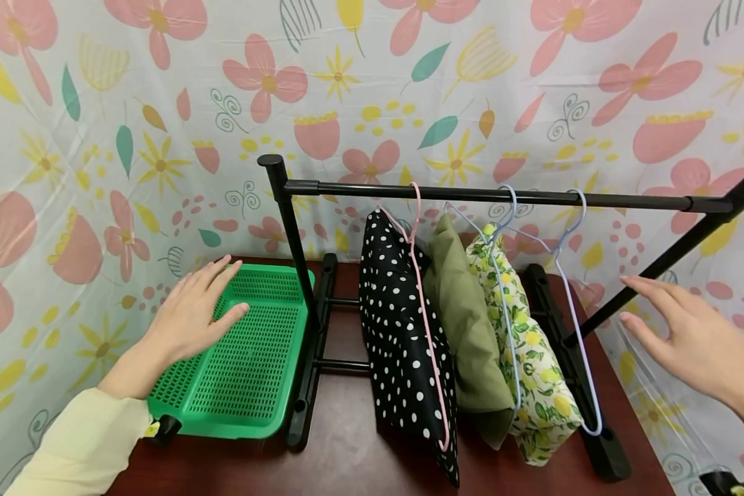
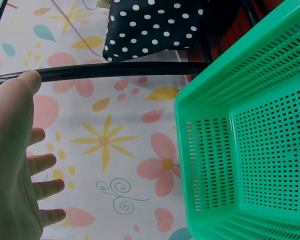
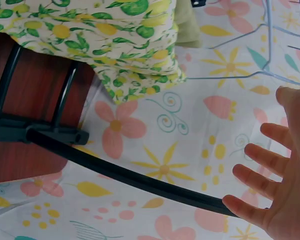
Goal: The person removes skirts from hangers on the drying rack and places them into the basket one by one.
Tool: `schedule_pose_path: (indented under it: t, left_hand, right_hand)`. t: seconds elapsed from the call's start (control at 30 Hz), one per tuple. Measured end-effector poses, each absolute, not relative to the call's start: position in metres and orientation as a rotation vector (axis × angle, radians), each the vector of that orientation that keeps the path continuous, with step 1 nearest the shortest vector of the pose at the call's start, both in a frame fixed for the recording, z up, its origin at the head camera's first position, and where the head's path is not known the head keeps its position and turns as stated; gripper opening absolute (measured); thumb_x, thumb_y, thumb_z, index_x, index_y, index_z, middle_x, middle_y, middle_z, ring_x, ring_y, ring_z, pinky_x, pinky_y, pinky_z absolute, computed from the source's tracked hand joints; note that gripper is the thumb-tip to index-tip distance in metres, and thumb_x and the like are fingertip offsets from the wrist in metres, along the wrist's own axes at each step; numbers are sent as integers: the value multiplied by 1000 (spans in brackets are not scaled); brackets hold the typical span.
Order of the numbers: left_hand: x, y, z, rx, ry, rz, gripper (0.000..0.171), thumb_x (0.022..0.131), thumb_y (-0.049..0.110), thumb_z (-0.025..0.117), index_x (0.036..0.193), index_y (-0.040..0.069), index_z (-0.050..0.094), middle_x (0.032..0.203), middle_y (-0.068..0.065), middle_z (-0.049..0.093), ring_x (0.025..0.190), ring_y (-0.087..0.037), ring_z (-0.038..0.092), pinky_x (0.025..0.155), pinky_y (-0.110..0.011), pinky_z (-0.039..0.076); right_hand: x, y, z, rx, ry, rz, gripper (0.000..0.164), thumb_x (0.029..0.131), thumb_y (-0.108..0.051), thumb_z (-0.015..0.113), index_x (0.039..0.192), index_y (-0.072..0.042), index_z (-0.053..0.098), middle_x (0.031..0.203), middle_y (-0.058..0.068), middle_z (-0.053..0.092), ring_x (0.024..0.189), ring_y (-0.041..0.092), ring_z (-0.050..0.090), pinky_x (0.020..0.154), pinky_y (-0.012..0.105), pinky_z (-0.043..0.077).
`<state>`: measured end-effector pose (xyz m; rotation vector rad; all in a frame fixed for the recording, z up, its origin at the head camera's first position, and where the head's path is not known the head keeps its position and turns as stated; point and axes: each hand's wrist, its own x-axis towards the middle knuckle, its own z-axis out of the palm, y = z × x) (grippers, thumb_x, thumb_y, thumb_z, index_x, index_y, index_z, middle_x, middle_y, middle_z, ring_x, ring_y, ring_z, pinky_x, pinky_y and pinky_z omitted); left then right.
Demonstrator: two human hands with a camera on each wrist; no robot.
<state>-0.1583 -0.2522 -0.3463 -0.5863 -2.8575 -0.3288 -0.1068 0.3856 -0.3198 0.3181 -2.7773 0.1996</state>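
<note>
My left hand (image 1: 189, 313) hovers over the left side of a green plastic basket (image 1: 242, 365), fingers spread and holding nothing. My right hand (image 1: 688, 337), also holding nothing, is raised beside the right post of a black clothes rack (image 1: 502, 195). From the rack's bar hang a pink hanger (image 1: 423, 310) and light blue hangers (image 1: 576, 310). Among them are a black polka-dot cushion (image 1: 403, 337), an olive green cushion (image 1: 468, 331) and a lemon-print cushion (image 1: 533, 351). In the right wrist view, the lemon-print cushion (image 3: 90, 25) partly covers the olive one.
The rack's feet (image 1: 306, 386) stand on a dark reddish-brown table (image 1: 341, 461), with the basket against the left foot. A flower-patterned sheet (image 1: 372, 89) hangs behind and around the table. Two thin crossbars (image 1: 344, 366) run low between the feet.
</note>
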Motion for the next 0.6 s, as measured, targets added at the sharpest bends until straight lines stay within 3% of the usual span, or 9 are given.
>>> schedule_pose_path:
  t: [0.17, 0.3, 0.5, 0.6]
  left_hand:
    - [-158, -253, -345, -570, -2809, -379, 64, 92, 43, 50, 147, 19, 25, 148, -12, 29, 128, -38, 33, 98, -59, 26]
    - [-157, -253, -343, -543, -2795, -410, 63, 92, 43, 50, 146, 19, 27, 146, -11, 32, 128, -37, 34, 96, -59, 28]
    - [-156, -254, -341, -518, -2775, -448, 59, 93, 41, 50, 144, 17, 32, 143, -11, 35, 125, -36, 37, 94, -59, 28]
    - [-154, -254, -341, -511, -2763, -470, 57, 93, 40, 50, 143, 17, 34, 141, -12, 38, 123, -36, 38, 93, -58, 29]
  right_hand:
    - [-106, 381, -312, 288, -2744, 154, 49, 89, -29, 60, 124, 3, 49, 108, 32, 51, 88, 47, 50, 68, 60, 39]
    - [-107, 377, -306, 299, -2704, 155, 42, 88, -25, 62, 116, 5, 55, 101, 28, 56, 76, 41, 54, 54, 52, 42]
    - [-109, 370, -300, 367, -2645, 208, 32, 86, -15, 65, 110, 4, 59, 93, 26, 61, 71, 40, 58, 58, 53, 46]
    - [-110, 366, -296, 384, -2638, 210, 29, 84, -13, 66, 109, 2, 61, 91, 22, 63, 68, 37, 61, 54, 47, 48]
